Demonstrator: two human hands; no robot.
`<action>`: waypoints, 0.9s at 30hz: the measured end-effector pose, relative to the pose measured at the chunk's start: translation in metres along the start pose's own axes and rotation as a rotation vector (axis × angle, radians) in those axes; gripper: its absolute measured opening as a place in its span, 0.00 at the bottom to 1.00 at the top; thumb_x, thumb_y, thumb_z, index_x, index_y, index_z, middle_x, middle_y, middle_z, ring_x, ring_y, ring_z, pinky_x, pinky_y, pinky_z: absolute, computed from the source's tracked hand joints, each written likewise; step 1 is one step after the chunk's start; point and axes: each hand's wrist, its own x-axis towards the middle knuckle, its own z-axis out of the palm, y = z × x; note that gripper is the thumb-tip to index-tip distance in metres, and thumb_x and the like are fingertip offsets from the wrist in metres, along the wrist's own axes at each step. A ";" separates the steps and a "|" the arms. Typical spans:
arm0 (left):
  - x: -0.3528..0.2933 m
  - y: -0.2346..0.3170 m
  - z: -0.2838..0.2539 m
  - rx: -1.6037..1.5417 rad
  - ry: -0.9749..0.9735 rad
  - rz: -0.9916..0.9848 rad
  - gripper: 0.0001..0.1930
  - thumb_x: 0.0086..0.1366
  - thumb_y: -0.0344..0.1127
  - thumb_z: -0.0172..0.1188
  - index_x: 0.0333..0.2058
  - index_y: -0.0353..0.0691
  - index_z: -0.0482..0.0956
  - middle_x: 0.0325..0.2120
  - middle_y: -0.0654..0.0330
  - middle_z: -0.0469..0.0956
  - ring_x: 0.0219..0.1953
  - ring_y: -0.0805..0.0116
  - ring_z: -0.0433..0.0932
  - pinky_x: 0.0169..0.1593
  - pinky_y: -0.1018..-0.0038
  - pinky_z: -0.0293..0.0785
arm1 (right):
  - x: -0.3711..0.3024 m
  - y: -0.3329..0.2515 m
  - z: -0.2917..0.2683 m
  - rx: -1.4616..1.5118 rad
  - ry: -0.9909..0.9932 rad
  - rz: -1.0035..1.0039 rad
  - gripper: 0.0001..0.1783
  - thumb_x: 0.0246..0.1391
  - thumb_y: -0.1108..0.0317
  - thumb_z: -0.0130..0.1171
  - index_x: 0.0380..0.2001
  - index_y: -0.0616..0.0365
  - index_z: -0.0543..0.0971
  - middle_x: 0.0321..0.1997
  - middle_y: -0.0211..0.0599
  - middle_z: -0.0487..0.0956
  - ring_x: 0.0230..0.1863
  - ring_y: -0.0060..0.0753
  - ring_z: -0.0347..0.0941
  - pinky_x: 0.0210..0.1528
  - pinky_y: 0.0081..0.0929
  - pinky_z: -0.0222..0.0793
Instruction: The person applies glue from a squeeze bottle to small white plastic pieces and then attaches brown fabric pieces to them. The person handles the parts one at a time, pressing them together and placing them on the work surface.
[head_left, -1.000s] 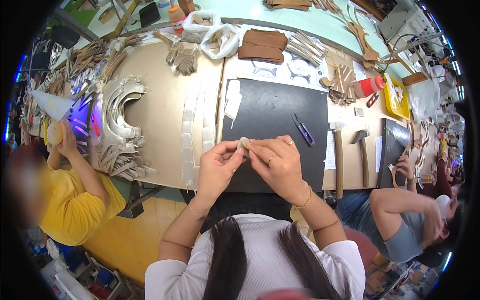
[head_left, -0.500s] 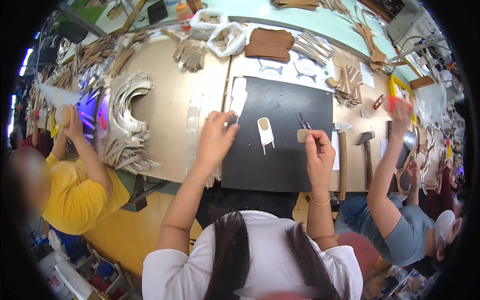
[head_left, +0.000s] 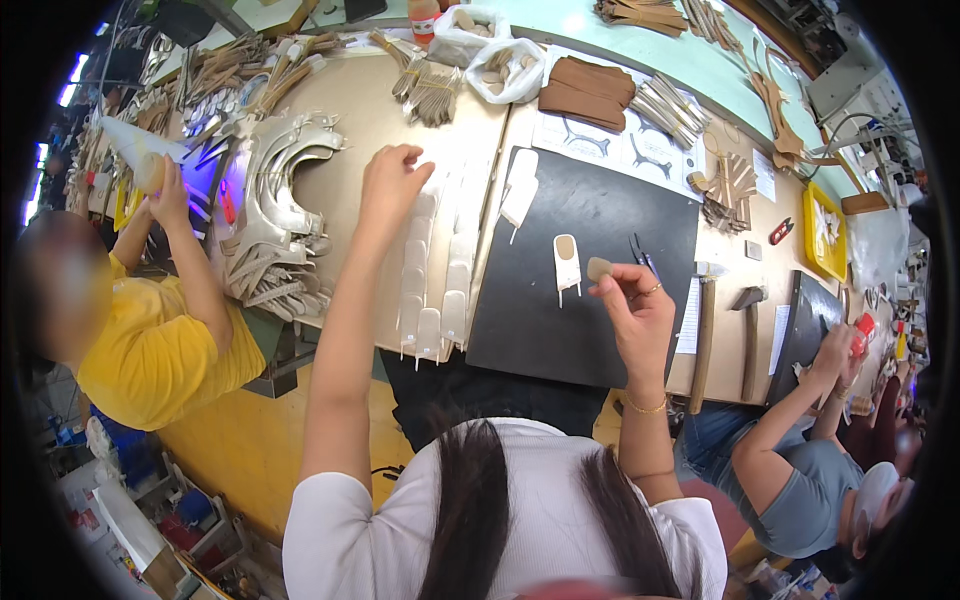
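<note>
My right hand [head_left: 641,315] pinches a small rounded tan pad [head_left: 598,268] between thumb and fingers, over the black mat [head_left: 590,345]. Just left of the pad lies a white tabbed piece [head_left: 568,268] with a tan oval on its upper half and two thin prongs below. My left hand [head_left: 393,188] is at the far end of a column of overlapping white pieces [head_left: 414,285], its fingers bent but apart, with nothing visible in them. A second white column [head_left: 457,300] runs beside it. More white pieces [head_left: 519,190] overlap at the mat's upper left corner.
Two plastic bags of pads [head_left: 505,72], folded brown leather [head_left: 586,92] and bundled strips [head_left: 427,92] line the back. Right of the mat lie tweezers [head_left: 643,255] and two hammers [head_left: 705,340] [head_left: 749,345]. Co-workers sit at both sides; a curved silvery stack [head_left: 262,215] stands left.
My left hand has moved left and away, from beside the mat to over the white columns. My right hand still holds the pad, now tilted. The view has shifted, and the right co-worker's arm is lowered.
</note>
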 end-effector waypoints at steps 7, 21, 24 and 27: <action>0.044 0.030 0.040 0.375 -0.107 -0.156 0.26 0.46 0.41 0.67 0.41 0.30 0.73 0.42 0.44 0.72 0.48 0.49 0.71 0.49 0.62 0.71 | -0.008 0.006 -0.008 -0.027 0.027 0.041 0.06 0.52 0.75 0.58 0.33 0.66 0.77 0.27 0.30 0.79 0.29 0.16 0.72 0.34 0.15 0.67; 0.045 0.031 0.049 0.171 0.249 0.060 0.22 0.47 0.39 0.65 0.40 0.36 0.73 0.37 0.53 0.77 0.41 0.59 0.75 0.45 0.61 0.70 | 0.003 0.004 -0.012 -0.099 -0.060 -0.023 0.07 0.54 0.74 0.57 0.35 0.65 0.76 0.34 0.32 0.78 0.34 0.19 0.74 0.39 0.16 0.68; 0.047 0.038 0.043 -0.113 0.398 0.167 0.19 0.52 0.36 0.63 0.41 0.35 0.73 0.34 0.56 0.77 0.37 0.65 0.76 0.40 0.69 0.71 | 0.004 0.002 -0.010 -0.017 -0.031 0.027 0.06 0.54 0.75 0.57 0.36 0.66 0.76 0.34 0.33 0.78 0.34 0.20 0.74 0.39 0.16 0.69; 0.046 0.051 0.036 -0.694 0.323 0.127 0.17 0.56 0.33 0.61 0.43 0.35 0.71 0.31 0.60 0.76 0.33 0.71 0.76 0.36 0.75 0.71 | 0.006 -0.004 -0.006 0.053 -0.033 -0.018 0.07 0.54 0.76 0.56 0.37 0.66 0.76 0.35 0.34 0.78 0.35 0.21 0.74 0.39 0.16 0.70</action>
